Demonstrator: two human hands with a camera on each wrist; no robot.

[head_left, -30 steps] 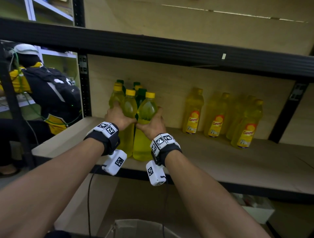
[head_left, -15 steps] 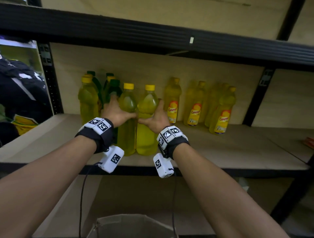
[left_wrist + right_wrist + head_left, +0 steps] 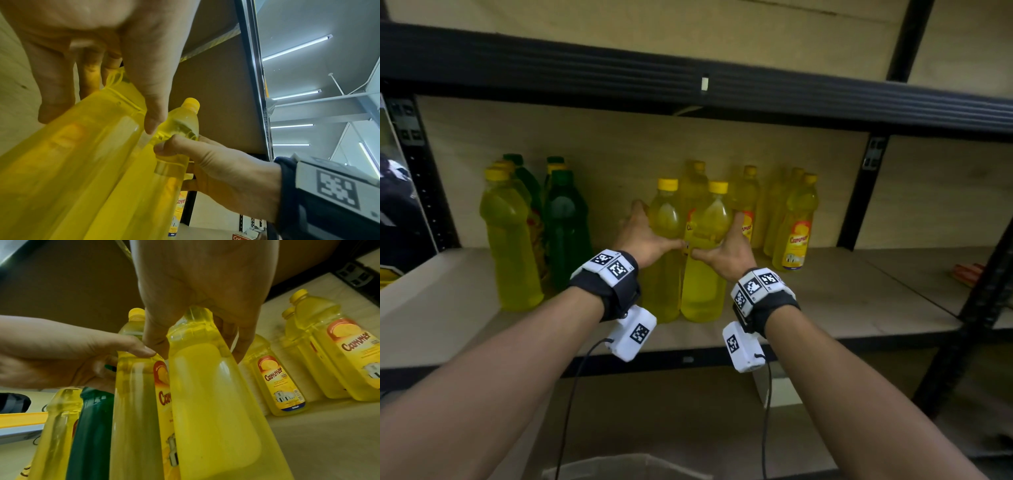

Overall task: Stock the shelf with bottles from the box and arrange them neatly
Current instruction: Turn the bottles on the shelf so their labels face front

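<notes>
Head view, hands: left hand wraps the left yellow bottle; right hand wraps the right yellow bottle. Thumbs almost meet between the two.
Head view, position: both bottles upright on the shelf board, touching each other, near the front edge, in front of the labelled yellow row. Green bottle group stands well apart to the left.
Head view, risk: bases sit close to the edge; a push off-centre could tip one forward and off.
Left wrist view, grip: left hand fingers curl round the bottle's shoulder, thumb on the near face; hold is high.
Left wrist view, risk: high hold on a tall full bottle, so the base may drag and topple when slid.
Right wrist view, grip: right hand pinches its bottle at the shoulder, thumb and fingers on opposite faces.
Right wrist view, risk: labelled row just behind; pushing back too hard could knock it over. Held labels face differently, so untidy if left.
</notes>
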